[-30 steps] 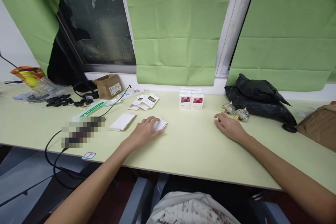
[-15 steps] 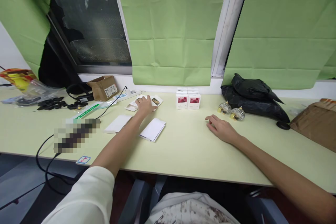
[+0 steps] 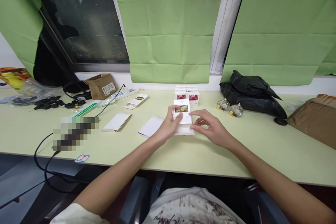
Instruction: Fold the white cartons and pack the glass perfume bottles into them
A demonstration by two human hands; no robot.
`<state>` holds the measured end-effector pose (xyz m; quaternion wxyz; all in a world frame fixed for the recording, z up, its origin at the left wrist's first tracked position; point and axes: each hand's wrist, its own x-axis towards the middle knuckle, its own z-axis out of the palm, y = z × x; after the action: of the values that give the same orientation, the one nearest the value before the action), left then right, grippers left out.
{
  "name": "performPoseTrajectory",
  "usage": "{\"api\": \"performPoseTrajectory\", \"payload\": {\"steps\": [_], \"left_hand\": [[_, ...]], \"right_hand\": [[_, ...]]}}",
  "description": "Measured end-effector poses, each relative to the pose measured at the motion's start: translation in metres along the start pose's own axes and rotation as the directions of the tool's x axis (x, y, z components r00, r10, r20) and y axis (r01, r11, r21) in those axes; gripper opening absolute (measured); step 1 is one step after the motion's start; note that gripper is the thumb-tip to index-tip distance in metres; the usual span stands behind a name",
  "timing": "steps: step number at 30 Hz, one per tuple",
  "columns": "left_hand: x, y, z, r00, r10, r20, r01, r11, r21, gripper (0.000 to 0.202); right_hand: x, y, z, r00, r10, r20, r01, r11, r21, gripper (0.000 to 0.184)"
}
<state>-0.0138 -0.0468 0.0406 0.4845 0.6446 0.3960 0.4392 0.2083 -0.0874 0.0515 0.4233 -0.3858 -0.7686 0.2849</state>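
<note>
A flat white carton (image 3: 183, 118) with a yellow flower picture is held up over the middle of the table. My left hand (image 3: 170, 124) is closed on its left side, the thumb lying across the front. At the carton's right edge, my right hand (image 3: 212, 129) has its thumb and forefinger at the lower flap, fingers curled. Another flat carton (image 3: 138, 100) with a flower picture lies at the back left. Nearer me are two plain white folded cartons, one (image 3: 117, 121) left and one (image 3: 151, 126) partly behind my left wrist. Standing white boxes (image 3: 193, 98) with pink pictures are just behind the held carton.
Two glass bottles (image 3: 236, 110) with gold tops stand right of centre, before black plastic bags (image 3: 253, 94). A brown package (image 3: 315, 122) lies far right. On the left are an open cardboard box (image 3: 101, 87), cables and black parts (image 3: 48, 102).
My left hand has brought a flat carton from the back left to the table's middle. My right hand has moved left to meet it at the carton's edge.
</note>
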Motion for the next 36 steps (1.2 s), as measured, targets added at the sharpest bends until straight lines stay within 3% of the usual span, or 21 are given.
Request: {"api": "performPoseTrajectory", "payload": {"steps": [3,6,9,11,15,19,22,27,32,36], "left_hand": [[-0.015,-0.01,0.009,0.987,-0.078,0.141,0.092,0.991,-0.094,0.043],[-0.014,-0.009,-0.004,0.932,-0.091,0.35,0.132,0.987,-0.096,0.046],[-0.012,0.0,-0.022,0.822,-0.066,0.566,0.03,0.997,0.073,0.054],[-0.013,0.005,-0.028,0.785,-0.051,0.617,-0.073,0.982,0.174,0.07],[-0.02,0.004,-0.02,0.854,-0.029,0.52,-0.173,0.926,0.336,0.078],[-0.022,-0.005,-0.009,0.888,-0.042,0.458,-0.151,0.914,0.377,0.076],[-0.018,-0.011,-0.009,0.887,-0.052,0.458,-0.097,0.951,0.294,0.077],[-0.012,-0.018,-0.015,0.854,-0.047,0.518,0.009,0.997,0.075,0.084],[-0.014,-0.014,-0.015,0.836,-0.081,0.543,0.123,0.992,-0.041,0.075],[-0.015,-0.014,-0.012,0.865,-0.054,0.499,0.08,0.996,-0.031,0.078]], "right_hand": [[-0.015,0.012,0.003,0.999,0.037,0.02,-0.037,0.999,0.007,0.037],[-0.028,0.03,0.002,0.996,0.092,-0.012,-0.091,0.995,0.04,0.035],[-0.037,0.041,-0.002,0.995,0.1,-0.029,-0.099,0.994,0.041,0.031],[-0.043,0.043,-0.006,0.995,0.098,-0.003,-0.097,0.995,0.035,0.03],[-0.053,0.039,-0.01,0.992,0.119,0.028,-0.12,0.993,0.013,0.029],[-0.062,0.035,-0.008,0.995,0.091,0.043,-0.092,0.995,0.025,0.037],[-0.066,0.032,-0.002,0.999,0.023,0.023,-0.024,0.998,0.05,0.049],[-0.067,0.028,0.009,0.989,-0.08,-0.121,0.057,0.982,-0.179,0.021],[-0.063,0.023,0.009,0.964,-0.156,-0.214,0.054,0.906,-0.419,0.018],[-0.06,0.02,0.011,0.959,-0.165,-0.232,0.05,0.9,-0.432,0.019]]}}
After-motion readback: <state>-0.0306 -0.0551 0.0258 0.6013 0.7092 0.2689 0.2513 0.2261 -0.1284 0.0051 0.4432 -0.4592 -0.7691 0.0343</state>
